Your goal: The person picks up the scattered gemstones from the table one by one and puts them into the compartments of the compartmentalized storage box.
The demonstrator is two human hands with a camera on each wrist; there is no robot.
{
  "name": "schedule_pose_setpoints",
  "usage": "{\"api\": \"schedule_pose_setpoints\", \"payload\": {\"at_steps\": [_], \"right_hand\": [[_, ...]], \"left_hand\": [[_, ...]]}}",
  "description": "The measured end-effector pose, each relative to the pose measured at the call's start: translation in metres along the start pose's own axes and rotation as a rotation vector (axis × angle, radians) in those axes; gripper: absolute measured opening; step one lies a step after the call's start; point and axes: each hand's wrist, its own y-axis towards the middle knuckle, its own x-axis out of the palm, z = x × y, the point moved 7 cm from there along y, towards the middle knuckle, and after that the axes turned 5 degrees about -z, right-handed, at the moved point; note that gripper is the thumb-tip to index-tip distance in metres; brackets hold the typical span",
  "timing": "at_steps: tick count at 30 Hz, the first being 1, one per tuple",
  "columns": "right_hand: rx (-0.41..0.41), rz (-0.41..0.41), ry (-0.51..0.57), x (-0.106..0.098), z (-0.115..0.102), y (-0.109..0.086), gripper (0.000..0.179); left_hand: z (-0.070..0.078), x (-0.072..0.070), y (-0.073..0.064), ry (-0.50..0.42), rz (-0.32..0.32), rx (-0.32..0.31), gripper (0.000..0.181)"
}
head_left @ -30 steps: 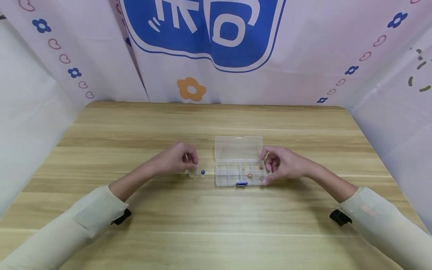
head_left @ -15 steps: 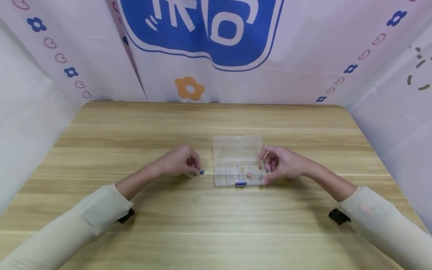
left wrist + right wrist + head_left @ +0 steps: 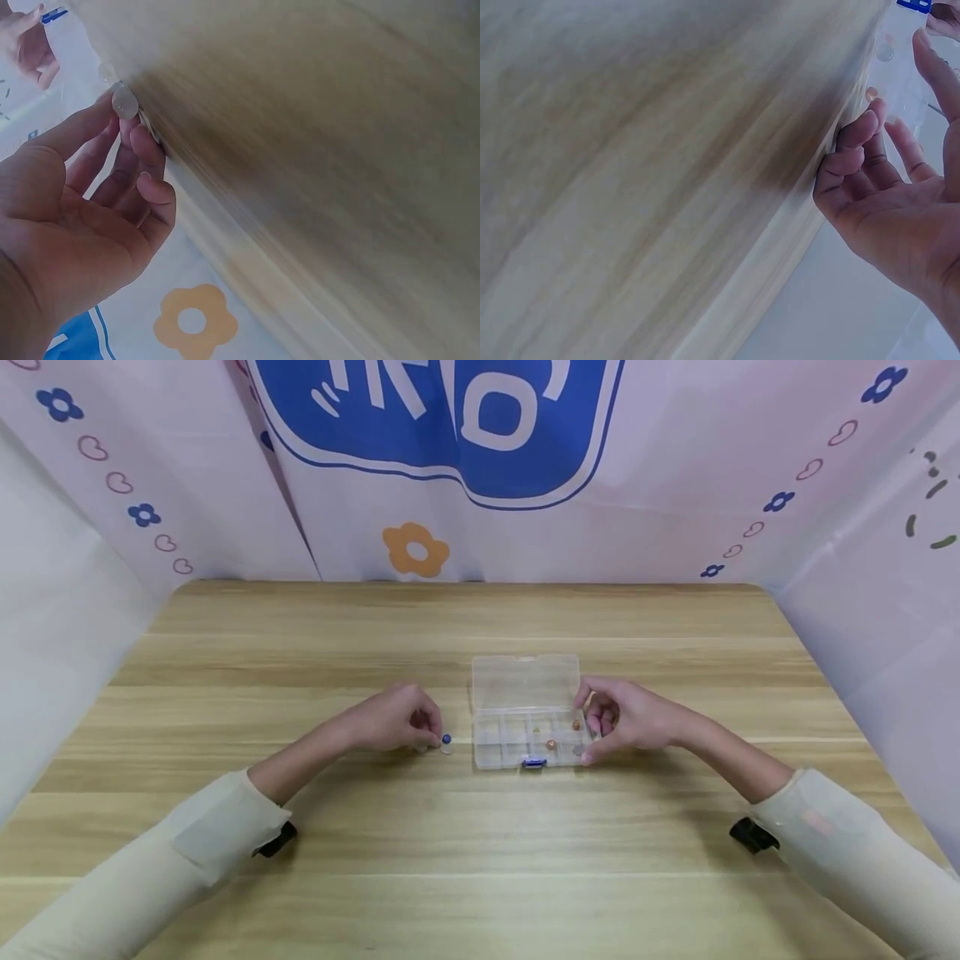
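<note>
My left hand is at the table, left of the box. In the left wrist view its thumb and finger pinch a small translucent whitish bead. Just beyond its fingertips lie a blue bead and a clear bead. A clear plastic compartment box stands with its lid tilted back. My right hand holds the box by its right end, thumb at the front corner, a finger at the back. Inside are an orange bead, another orange bead and a greyish bead.
The box's blue latch faces the front. The wooden table reaches back to a white cloth with a blue print and an orange flower. White cloth also hangs at both sides.
My left hand has lowered slightly to the right, and its fingertips have closed on a translucent bead that lay beside the blue one. My right hand has stayed at the box's end.
</note>
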Motion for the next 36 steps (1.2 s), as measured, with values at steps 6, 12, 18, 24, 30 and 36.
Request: {"api": "schedule_pose_setpoints", "payload": {"at_steps": [6,12,18,24,30,36], "right_hand": [[-0.007,-0.009,0.001,0.001,-0.001,0.0,0.056],[-0.009,-0.012,0.004,0.002,-0.002,0.0,0.057],[-0.021,-0.012,0.004,0.002,-0.003,0.001,0.056],[-0.012,-0.011,0.011,0.001,-0.001,0.001,0.056],[-0.011,-0.012,0.008,0.0,0.0,0.001,0.056],[-0.008,-0.011,0.005,-0.001,-0.002,0.001,0.056]], "left_hand": [[0.001,0.0,-0.001,-0.011,-0.001,-0.001,0.012],[0.003,-0.003,-0.001,0.005,0.018,0.01,0.01],[0.007,-0.008,0.001,0.0,0.042,0.035,0.01],[0.012,-0.011,0.003,0.005,0.067,0.056,0.007],[0.02,-0.015,0.007,0.04,0.083,0.062,0.006],[0.027,-0.016,0.011,0.056,0.08,0.096,0.004]]}}
